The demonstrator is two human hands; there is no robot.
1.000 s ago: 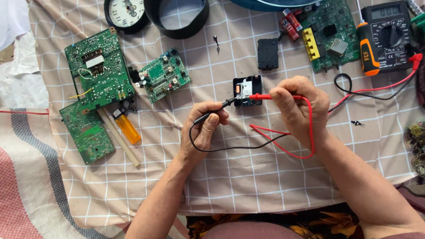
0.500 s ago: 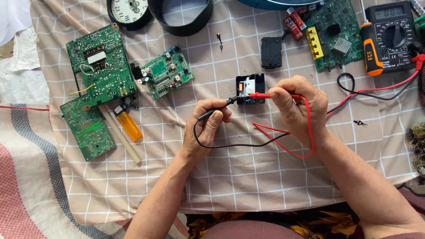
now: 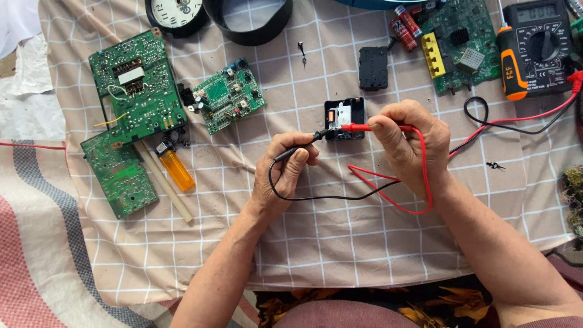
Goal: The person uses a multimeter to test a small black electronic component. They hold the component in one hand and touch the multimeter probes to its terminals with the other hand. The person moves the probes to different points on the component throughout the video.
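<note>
From the head camera we look straight down on a checked cloth [image 3: 340, 243] strewn with electronics. Our left hand [image 3: 284, 176] pinches the black probe [image 3: 297, 147] between thumb and fingers, its tip angled up and right to the small black module [image 3: 345, 118]. Our right hand [image 3: 405, 143] is curled around the red probe [image 3: 358, 127], pinching it with the fingertips; the probe lies level and its tip meets the same module from the right. The two tips sit close together at the module's lower edge. The module lies flat on the cloth, just above and between the two hands.

A black lead [image 3: 316, 197] loops under the left hand, and a red lead [image 3: 395, 194] loops below the right hand. Both run on to the multimeter [image 3: 537, 45] at the upper right corner. Left of the hands lie three green boards [image 3: 136, 91], an orange lighter [image 3: 177, 169] and a pale stick [image 3: 163, 182]. Along the top edge we see a clock face [image 3: 176, 12], a black ring [image 3: 249, 21], a black lid [image 3: 373, 68] and another board [image 3: 461, 42].
</note>
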